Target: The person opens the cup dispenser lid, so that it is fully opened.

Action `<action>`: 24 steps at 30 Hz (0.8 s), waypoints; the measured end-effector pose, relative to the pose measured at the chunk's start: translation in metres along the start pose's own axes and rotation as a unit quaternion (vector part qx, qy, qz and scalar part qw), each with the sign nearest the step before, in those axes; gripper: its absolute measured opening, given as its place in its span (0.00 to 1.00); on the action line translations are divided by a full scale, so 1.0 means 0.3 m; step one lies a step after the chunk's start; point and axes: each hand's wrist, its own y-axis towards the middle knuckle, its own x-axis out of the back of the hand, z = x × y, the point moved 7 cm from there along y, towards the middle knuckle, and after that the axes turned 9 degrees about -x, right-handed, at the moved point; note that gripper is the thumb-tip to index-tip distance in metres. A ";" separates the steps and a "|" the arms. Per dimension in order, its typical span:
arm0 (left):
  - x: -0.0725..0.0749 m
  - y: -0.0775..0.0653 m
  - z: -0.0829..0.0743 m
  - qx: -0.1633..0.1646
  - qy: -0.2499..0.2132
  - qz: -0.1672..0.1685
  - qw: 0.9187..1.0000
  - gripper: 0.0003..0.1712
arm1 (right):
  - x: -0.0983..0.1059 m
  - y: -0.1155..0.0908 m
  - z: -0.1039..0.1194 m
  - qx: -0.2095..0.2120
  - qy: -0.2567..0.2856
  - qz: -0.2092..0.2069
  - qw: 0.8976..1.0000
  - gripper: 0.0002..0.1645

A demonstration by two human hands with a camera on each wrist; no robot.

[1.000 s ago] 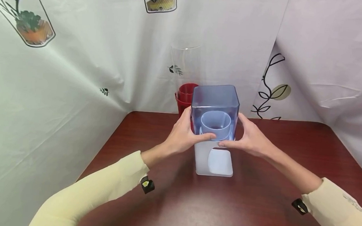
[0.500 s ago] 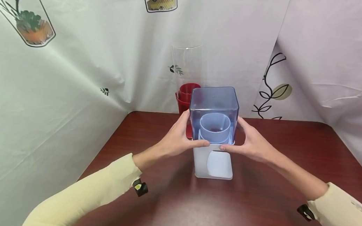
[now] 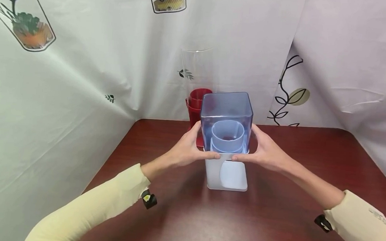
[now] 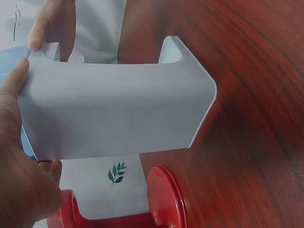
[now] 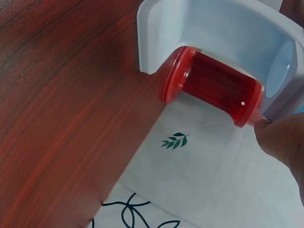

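Observation:
A dispenser stands upright mid-table in the head view. Its smoky blue, see-through square container (image 3: 227, 105) sits over a round collar (image 3: 228, 132) on a white C-shaped stand (image 3: 213, 176). My left hand (image 3: 186, 147) grips its left side and my right hand (image 3: 269, 152) its right side. Both thumbs lie along the front where container and stand meet; the other fingers go behind, hidden in the head view. The left wrist view shows the stand's smooth side (image 4: 118, 109) with fingers at its upper end. Its hollow inside (image 5: 218, 28) faces the right wrist camera.
Close behind the dispenser, a red stand (image 3: 195, 111) bears a tall clear tube (image 3: 196, 68). The dark red wooden table (image 3: 185, 224) ends at a printed white cloth (image 3: 252, 46) behind and at the left.
The dispenser has come slightly lower or nearer in the head view, with both hands on it. My thumbs have slid down from the container's front to the joint; the last half second shows hardly any movement.

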 end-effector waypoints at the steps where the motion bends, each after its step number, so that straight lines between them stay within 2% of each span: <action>1: 0.000 -0.001 0.002 0.001 -0.003 0.000 1.000 0.59 | -0.001 0.003 -0.001 0.001 0.002 0.000 1.000 0.60; 12: 0.005 -0.001 -0.001 0.002 0.016 -0.003 1.000 0.58 | 0.000 0.014 -0.015 -0.002 0.017 -0.002 1.000 0.60; 17: 0.011 0.006 -0.017 -0.008 -0.003 0.002 1.000 0.60 | -0.006 0.014 -0.020 -0.004 0.038 0.008 0.999 0.60; 24: 0.081 0.042 -0.087 -0.050 -0.045 -0.039 0.997 0.67 | -0.020 0.018 -0.029 -0.008 0.063 0.026 0.998 0.58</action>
